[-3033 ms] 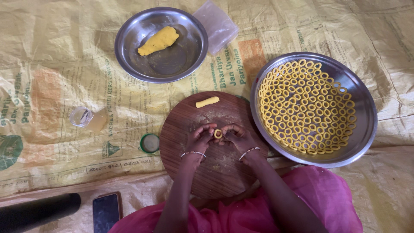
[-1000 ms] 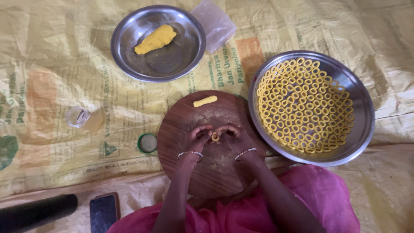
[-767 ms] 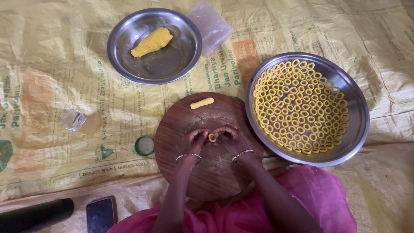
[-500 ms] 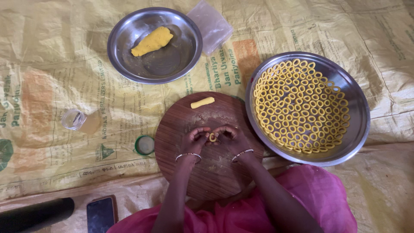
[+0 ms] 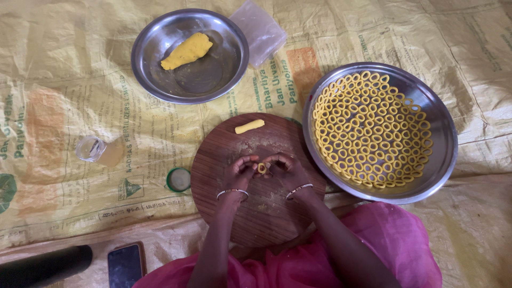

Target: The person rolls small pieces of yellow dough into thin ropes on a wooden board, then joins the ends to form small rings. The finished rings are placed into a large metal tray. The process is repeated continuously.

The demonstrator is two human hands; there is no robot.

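The fingertips of both hands meet over a small yellow dough ring (image 5: pixel 262 168), pinched narrowly around it from either side, so the ring sits between them just above the board. The left hand (image 5: pixel 239 175) curls in from the left with its fingers bent, and the right hand (image 5: pixel 286 172) mirrors it from the right; each wrist carries a thin metal bangle. The ring and both hands are over the middle of a round dark wooden board (image 5: pixel 256 213), dusted with pale crumbs near its centre. Near the board's far edge, well apart from the hands, lies 1 short yellow dough stick (image 5: pixel 249 126). To the right, a large steel tray (image 5: pixel 442 160) sits with its rim just beside the board, and it is packed with many finished yellow dough rings (image 5: pixel 370 128) laid flat in close rows. Beyond the board, a smaller steel plate (image 5: pixel 224 32) holds 1 lump of yellow dough (image 5: pixel 186 51), and a clear plastic bag (image 5: pixel 257 29) lies just beside that plate. Left of the board are a small green-rimmed lid (image 5: pixel 178 180) and, farther left, a small clear glass cup (image 5: pixel 90 148). Everything rests on a yellow woven plastic sheet (image 5: pixel 64 69). At the bottom left, a dark phone (image 5: pixel 126 265) lies near the person's pink garment (image 5: pixel 400 245).
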